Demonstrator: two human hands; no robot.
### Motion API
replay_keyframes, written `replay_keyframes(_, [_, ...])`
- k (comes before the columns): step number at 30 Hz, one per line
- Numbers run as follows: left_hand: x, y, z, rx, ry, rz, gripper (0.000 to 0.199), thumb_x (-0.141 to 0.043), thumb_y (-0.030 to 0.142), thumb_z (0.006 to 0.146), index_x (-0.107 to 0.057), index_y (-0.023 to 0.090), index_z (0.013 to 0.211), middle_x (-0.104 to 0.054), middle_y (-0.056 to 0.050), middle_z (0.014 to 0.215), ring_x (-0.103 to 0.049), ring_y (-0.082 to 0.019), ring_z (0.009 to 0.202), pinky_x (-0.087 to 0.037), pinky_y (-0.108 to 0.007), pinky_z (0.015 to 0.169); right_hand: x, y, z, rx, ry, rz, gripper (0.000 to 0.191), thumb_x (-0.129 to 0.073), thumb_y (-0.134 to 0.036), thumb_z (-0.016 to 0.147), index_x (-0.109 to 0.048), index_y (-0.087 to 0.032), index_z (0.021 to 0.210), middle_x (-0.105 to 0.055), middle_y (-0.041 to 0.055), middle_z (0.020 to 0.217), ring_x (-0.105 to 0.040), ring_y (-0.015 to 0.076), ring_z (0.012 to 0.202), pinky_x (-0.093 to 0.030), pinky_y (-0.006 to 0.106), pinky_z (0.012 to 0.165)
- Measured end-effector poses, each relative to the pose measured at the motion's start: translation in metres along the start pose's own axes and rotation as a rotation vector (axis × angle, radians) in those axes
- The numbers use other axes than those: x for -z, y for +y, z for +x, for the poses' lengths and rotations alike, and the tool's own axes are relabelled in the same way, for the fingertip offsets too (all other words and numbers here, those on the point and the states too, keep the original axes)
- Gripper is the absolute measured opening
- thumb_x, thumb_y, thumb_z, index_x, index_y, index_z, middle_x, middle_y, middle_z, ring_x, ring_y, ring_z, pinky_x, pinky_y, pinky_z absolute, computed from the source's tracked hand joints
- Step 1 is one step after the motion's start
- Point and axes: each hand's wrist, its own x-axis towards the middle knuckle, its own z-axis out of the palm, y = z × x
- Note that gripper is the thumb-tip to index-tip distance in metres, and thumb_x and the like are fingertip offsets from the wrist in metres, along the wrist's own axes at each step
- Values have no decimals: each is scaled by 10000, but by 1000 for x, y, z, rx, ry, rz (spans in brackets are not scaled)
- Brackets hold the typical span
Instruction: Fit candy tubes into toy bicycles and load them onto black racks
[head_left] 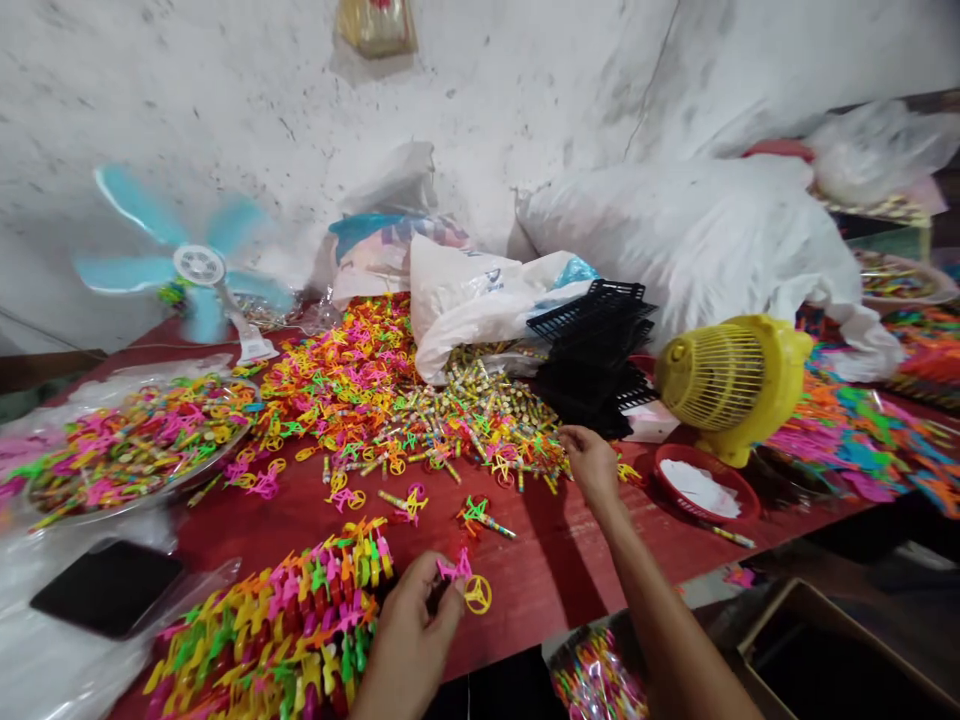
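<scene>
A: What's nearest?

B: The left hand [411, 632], its fingers closed on a pink plastic piece [454, 566]; a yellow wheel [478, 594] sits beside its tips, above the red surface [540, 585].

A: How would that piece handle?

B: Light and fairly stiff, I'd judge, with thin parts that might snap. Pinch the thicker middle, lightly; smooth plastic may slip.

A: And the right hand [592, 465]?

B: At the edge of a heap of printed tubes [517, 405], fingers bent. I can't tell if they grip anything.

A: Containers?

B: A shallow tray [161, 487] at left, heaped with coloured pieces and tubes; a red basket [686, 508] holding something white and flat; and a clear bag [600, 672] of colourful pieces, low down.
</scene>
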Motion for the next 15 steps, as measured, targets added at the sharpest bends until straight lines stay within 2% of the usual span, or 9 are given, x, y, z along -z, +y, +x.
replay_keyframes(3, [-2,4,-1,27,-8,-22,334,-516,521,822,-530,196,745,-498,4,705,-489,-170,707,-407,-249,650,-2,-3,31,-34,-88,-167,320,-444,-204,840,-711,-181,1015,-720,108,997,-657,235,922,-474,323,826])
replay_keyframes(6, [-3,11,1,68,-47,-56,339,-529,527,826,-547,192,775,-517,-2,739,-504,-173,745,-415,-245,677,-14,-14,48,-58,-193,-321,262,-500,-236,870,-722,-183,999,-730,134,940,-669,248,929,-469,310,804])
replay_keyframes(10, [-5,17,7,74,-16,-79,360,-544,547,813,-569,190,774,-534,-5,733,-512,-179,747,-408,-251,684,-31,-25,54,-107,-293,-465,237,-551,-272,873,-728,-127,935,-723,191,890,-677,282,931,-477,323,766])
replay_keyframes(15, [-3,24,9,108,65,-151,367,-582,557,774,-601,190,774,-563,-1,716,-529,-178,719,-403,-252,655,-31,-27,47,-142,-321,-518,267,-507,-296,907,-689,-191,1072,-721,153,985,-680,241,935,-475,281,741])
